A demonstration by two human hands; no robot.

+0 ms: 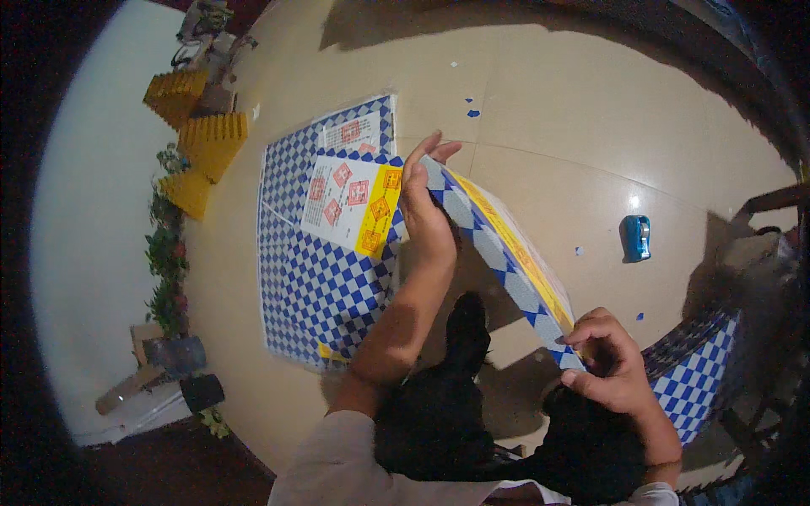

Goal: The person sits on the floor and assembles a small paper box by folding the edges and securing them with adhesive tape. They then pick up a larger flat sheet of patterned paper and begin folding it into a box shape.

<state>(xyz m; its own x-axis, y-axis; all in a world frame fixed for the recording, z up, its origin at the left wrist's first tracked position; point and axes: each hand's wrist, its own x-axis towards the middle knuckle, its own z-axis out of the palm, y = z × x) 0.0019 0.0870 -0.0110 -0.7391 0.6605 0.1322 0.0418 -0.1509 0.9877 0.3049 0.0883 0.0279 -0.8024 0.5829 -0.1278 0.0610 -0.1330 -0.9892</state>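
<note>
A blue-and-white checkered sheet (515, 268) with a yellow printed band is held up between my hands, seen nearly edge-on and bowed. My left hand (429, 207) holds its far end, with some fingers stretched up past the edge. At the near end, my right hand (609, 358) pinches the corner between thumb and fingers. Beside my left forearm, a pile of similar checkered sheets (316, 274) lies on the floor, apparently in clear wrapping. A white label with red stamps and a yellow strip (354, 202) shows on top of it.
To the right, a blue tape dispenser (637, 238) stands on the tiled floor (548, 110). Small blue scraps (472, 113) lie farther off. More checkered material (699, 384) is at the lower right. Yellow stepped objects (207, 143) and a leafy plant (166, 261) line the left wall.
</note>
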